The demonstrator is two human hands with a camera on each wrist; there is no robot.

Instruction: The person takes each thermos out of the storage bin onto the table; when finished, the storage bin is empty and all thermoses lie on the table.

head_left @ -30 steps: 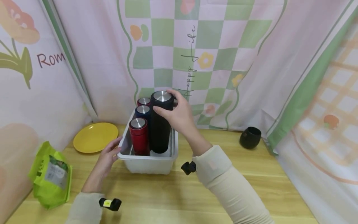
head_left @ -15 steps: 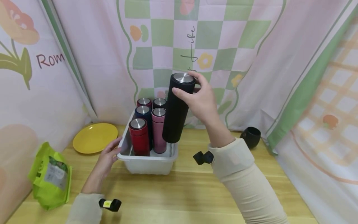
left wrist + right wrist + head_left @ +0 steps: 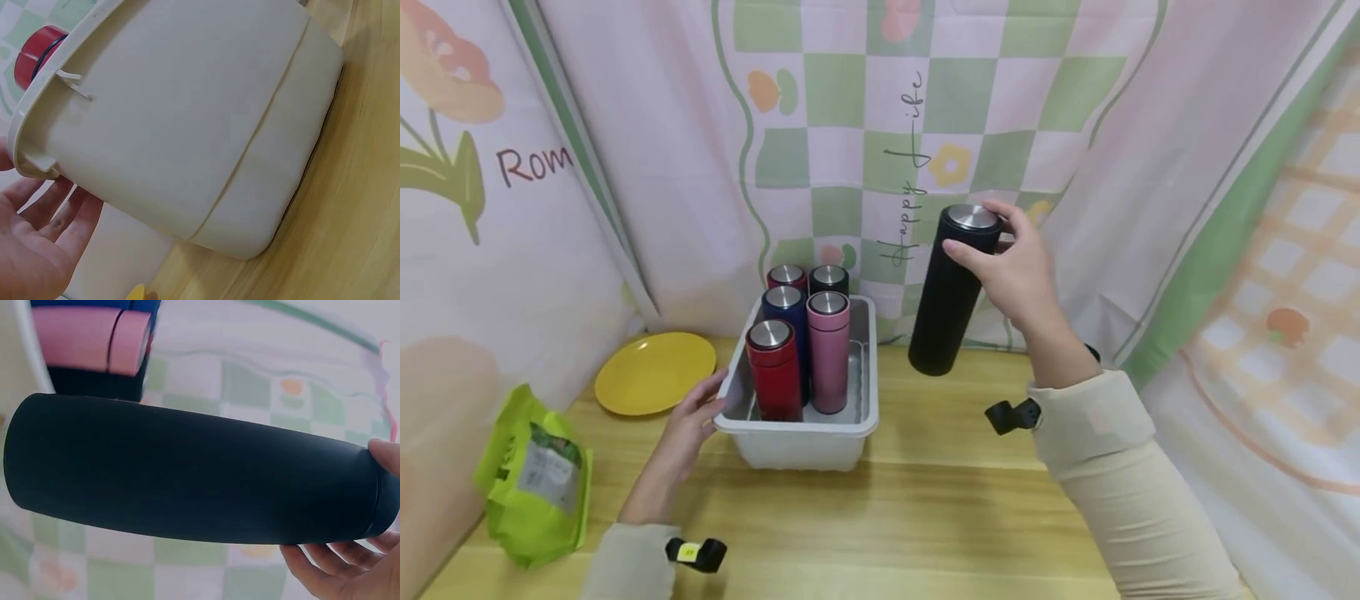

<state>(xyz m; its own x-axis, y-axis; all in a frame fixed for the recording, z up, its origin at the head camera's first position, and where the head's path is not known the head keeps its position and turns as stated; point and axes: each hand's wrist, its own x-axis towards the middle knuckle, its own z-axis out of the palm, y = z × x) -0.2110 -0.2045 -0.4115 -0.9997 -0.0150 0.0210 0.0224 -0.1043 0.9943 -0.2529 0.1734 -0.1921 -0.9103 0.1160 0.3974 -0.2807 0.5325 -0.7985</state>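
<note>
Holding the tall black thermos [image 3: 946,292] steady calls, I'd judge, for a firm grip below its lid and a base clear of the white plastic tub [image 3: 801,452] — straightened upright before any setting down. The right hand [image 3: 1021,271] grips its upper end; the left hand [image 3: 688,422] holds the tub's left rim. The thermos hangs right of the tub, above the table [image 3: 940,508] — lid up, long axis tilted, top leaning right.

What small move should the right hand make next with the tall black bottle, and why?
Probably lower the tall black bottle onto the table, to the right of the white box: the right hand grips it near its lid, and it hangs outside the box, apparently above the table.
</note>
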